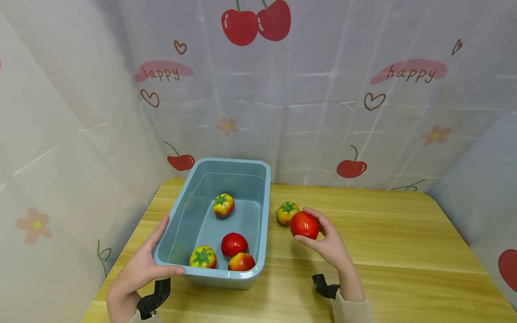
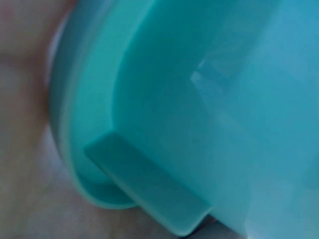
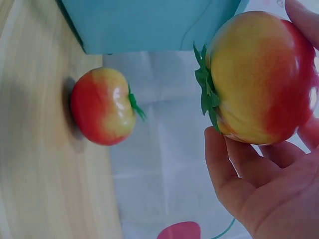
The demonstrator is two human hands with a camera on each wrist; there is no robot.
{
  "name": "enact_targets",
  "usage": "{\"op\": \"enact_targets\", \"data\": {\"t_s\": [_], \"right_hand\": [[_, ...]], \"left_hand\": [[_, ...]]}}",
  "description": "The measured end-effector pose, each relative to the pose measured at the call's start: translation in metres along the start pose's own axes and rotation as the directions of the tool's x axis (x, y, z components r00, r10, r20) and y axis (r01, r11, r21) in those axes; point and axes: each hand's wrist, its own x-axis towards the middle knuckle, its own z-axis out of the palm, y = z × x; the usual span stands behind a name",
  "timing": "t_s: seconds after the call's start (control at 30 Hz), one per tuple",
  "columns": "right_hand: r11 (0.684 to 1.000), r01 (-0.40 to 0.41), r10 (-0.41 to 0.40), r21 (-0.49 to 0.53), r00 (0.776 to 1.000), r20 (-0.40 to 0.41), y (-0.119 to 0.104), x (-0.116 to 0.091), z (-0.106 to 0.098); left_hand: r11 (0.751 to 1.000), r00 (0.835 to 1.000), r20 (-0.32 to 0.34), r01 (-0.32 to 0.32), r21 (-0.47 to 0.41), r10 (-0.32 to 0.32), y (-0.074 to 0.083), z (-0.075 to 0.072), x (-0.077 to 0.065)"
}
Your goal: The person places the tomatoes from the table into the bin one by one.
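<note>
My right hand (image 1: 329, 242) grips a toy tomato (image 1: 304, 225) between thumb and fingers, to the right of the blue plastic bin (image 1: 264, 215). Its red underside faces the head camera; the right wrist view shows the yellow top with green leaves on that tomato (image 3: 264, 79). Another yellow-red tomato (image 1: 287, 213) rests on the table just behind it, beside the bin. At the bin's near left corner, my left hand (image 1: 139, 269) holds the rim, thumb along the front and fingers on the left side. The left wrist view is filled by the blurred bin rim (image 2: 94, 99).
Inside the bin lie a tomato (image 1: 223, 205) toward the back and, near the front wall, a leafy one (image 1: 203, 257), a red one (image 1: 234, 245) and a yellow-red one (image 1: 241, 262). A printed curtain (image 1: 307, 112) hangs behind the wooden table (image 1: 404, 233).
</note>
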Motion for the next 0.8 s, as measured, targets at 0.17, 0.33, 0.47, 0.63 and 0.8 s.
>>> {"op": "enact_targets", "data": {"t_s": [0.17, 0.33, 0.47, 0.63, 0.8], "right_hand": [[1.000, 0.022, -0.022, 0.019, 1.000, -0.010, 0.012, 0.002, 0.001], [0.998, 0.062, -0.062, 0.017, 0.998, -0.012, 0.008, -0.001, 0.001], [0.996, 0.084, -0.084, 0.032, 0.996, -0.008, 0.002, -0.003, 0.002], [0.992, 0.115, -0.115, 0.056, 0.993, 0.003, -0.003, -0.005, 0.002], [0.989, 0.133, -0.134, 0.057, 0.991, 0.013, -0.007, -0.008, 0.003]], "left_hand": [[1.000, 1.000, -0.001, -0.014, -0.005, 0.014, 0.000, 0.000, 0.000], [1.000, 1.000, -0.003, -0.018, 0.001, 0.018, 0.000, 0.000, 0.000], [1.000, 1.000, 0.000, 0.003, 0.006, -0.003, 0.000, 0.000, 0.000], [1.000, 1.000, 0.003, 0.018, 0.008, -0.018, 0.000, 0.000, 0.000], [1.000, 1.000, -0.001, 0.009, 0.027, -0.009, -0.002, 0.000, 0.000]]}}
